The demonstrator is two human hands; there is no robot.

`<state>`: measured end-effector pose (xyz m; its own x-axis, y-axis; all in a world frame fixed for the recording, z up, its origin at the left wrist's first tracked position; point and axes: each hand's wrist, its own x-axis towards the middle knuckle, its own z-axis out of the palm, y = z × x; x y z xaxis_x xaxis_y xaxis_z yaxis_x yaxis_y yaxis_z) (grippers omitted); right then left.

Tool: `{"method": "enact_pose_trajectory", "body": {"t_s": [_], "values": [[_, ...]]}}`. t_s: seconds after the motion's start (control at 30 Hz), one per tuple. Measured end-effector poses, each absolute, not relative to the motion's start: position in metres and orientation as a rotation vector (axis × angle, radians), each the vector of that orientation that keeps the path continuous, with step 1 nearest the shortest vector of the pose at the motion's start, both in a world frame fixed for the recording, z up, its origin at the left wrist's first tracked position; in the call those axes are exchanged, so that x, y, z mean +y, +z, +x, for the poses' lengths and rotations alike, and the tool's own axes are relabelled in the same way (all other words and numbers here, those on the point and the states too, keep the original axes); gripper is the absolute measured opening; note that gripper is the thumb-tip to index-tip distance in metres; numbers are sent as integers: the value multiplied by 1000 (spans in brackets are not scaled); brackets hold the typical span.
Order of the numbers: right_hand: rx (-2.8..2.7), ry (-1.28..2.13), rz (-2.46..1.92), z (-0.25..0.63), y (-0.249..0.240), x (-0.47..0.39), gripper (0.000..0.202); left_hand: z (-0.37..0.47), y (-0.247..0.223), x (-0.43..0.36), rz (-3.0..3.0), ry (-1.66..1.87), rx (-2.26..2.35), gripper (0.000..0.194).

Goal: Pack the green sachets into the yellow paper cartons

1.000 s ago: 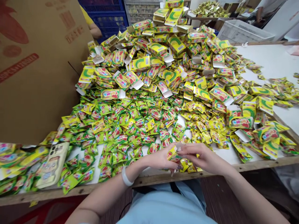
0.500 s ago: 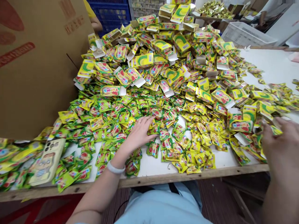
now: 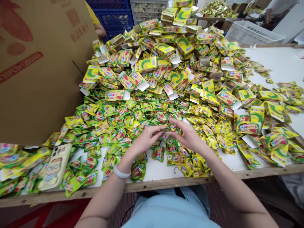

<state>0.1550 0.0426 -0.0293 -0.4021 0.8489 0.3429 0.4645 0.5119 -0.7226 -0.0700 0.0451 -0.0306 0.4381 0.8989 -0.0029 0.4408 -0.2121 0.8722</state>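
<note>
My left hand (image 3: 149, 136) is low over the green packets in the middle, its fingers bent and brought together with the thumb towards my right hand. Whatever lies between those fingertips is too small and blurred to make out. Close beside it, my right hand (image 3: 186, 135) has its fingers stretched out and its thumb apart from them. The fingertips of both hands nearly meet above the small green sweet packets (image 3: 158, 153). Yellow sweet packets (image 3: 197, 160) lie just right of and below my right hand.
Yellow printed boxes (image 3: 147, 64), many with open flaps, are heaped behind the packets. A large cardboard carton (image 3: 45, 95) blocks the left. A phone (image 3: 55, 167) lies near the table's wooden edge (image 3: 163, 184). Crates (image 3: 254, 33) and another person's arm (image 3: 101, 30) show at the back.
My right hand has come from the far right, by the boxes there, to the middle beside my left hand. My left hand's spread fingers have drawn together.
</note>
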Motion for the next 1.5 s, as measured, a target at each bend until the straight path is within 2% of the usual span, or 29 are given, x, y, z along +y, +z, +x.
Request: {"method": "enact_pose_trajectory", "body": {"t_s": [0.07,0.2,0.4,0.63,0.77,0.9,0.97,1.03,1.1,1.2,1.27,1.3,1.4,1.5], "values": [[-1951,810,-1106,154,-34,43,16,-58,-30,37,1538,717,1038,36],[-1668,895,-1219,158,-43,33,23,-43,-36,29,1178,728,942,54],[-1663,612,-1277,156,-46,15,22,-29,-36,23,1094,720,813,49],[-1695,417,-1391,158,-52,5,22,-13,-33,9,1332,675,855,44],[-1732,650,-1358,179,-51,-4,16,-10,-29,7,1611,643,885,40],[-1768,993,-1220,205,-50,-16,49,3,-19,4,1833,501,978,86],[-1818,1020,-1169,216,-50,-22,45,16,-15,3,1948,433,959,100],[-1819,1018,-1167,226,-50,-27,28,30,-10,10,2051,367,908,108],[-1795,967,-1213,239,-51,-32,20,44,-1,27,2102,269,820,112],[-1832,650,-1329,262,-58,-38,19,67,19,77,2209,141,685,96],[-1926,348,-1453,276,-66,-41,18,88,30,121,2479,202,763,64],[-1990,217,-1521,281,-71,-43,18,100,32,144,2647,256,856,59],[-2200,18,-1656,286,-82,-46,27,133,29,200,2962,146,1059,63],[-2319,-15,-1670,288,-87,-50,35,149,20,223,3029,168,1091,44]]}}
